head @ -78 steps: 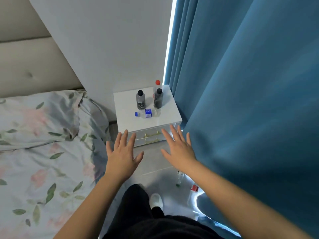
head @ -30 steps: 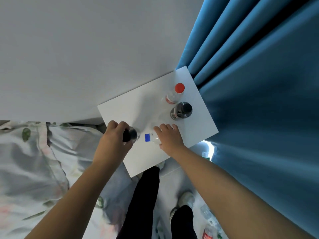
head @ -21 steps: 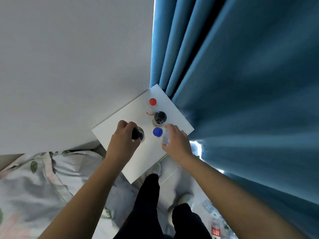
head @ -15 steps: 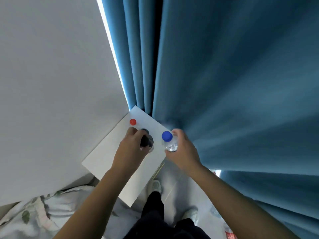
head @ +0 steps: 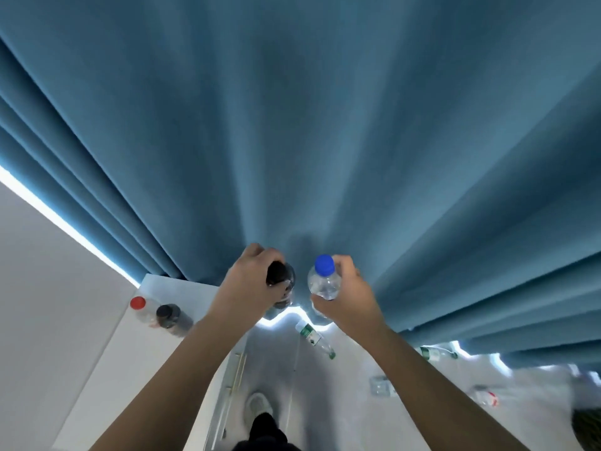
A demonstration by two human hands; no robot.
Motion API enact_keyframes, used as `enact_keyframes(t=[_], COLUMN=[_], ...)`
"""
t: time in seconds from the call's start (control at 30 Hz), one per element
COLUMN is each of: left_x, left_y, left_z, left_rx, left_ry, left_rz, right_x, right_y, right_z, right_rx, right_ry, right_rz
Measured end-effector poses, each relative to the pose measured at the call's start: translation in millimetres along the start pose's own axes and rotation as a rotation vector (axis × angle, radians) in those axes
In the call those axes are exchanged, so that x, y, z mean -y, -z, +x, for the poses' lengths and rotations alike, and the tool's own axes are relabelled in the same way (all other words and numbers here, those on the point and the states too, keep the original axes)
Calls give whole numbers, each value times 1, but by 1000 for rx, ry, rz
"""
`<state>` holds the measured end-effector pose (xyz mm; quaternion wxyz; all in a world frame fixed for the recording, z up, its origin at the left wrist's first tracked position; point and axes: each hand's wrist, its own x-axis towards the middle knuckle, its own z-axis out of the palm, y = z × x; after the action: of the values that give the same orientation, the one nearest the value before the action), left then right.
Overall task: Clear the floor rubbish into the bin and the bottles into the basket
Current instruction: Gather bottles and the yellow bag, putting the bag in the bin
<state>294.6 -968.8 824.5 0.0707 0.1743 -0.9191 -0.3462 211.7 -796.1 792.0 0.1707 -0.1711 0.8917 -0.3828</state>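
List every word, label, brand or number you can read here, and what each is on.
No text is legible.
Green label on the floor bottle: print too blurred to read.
Red label on the bottle at far right: too small and blurred.
Blue-capped bottle and dark bottle in the hands: no label showing.

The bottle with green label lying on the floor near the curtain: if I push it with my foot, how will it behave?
The green-labelled bottle lies on its side on the smooth floor, so it will probably roll. It looks clear and empty, so likely light and quick to skid. Thin plastic may dent underfoot.
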Motion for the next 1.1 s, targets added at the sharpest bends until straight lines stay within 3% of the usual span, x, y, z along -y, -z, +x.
enact_keyframes(t=[0.4,0.67,1.1], left_x=[-144,-220,-255], left_y=[-111,-161,-193], left_z=[-52,-36,38], left_rx=[53,103,230], left_ry=[-60,-175,-352], left_rz=[-14,-17,-9], right_x=[-120,-181,-198], right_y=[148,211,241], right_z=[-84,-116,-73], right_rx=[-115,-255,-372], right_ry=[-31,-113,-193], right_rz=[-50,32,97])
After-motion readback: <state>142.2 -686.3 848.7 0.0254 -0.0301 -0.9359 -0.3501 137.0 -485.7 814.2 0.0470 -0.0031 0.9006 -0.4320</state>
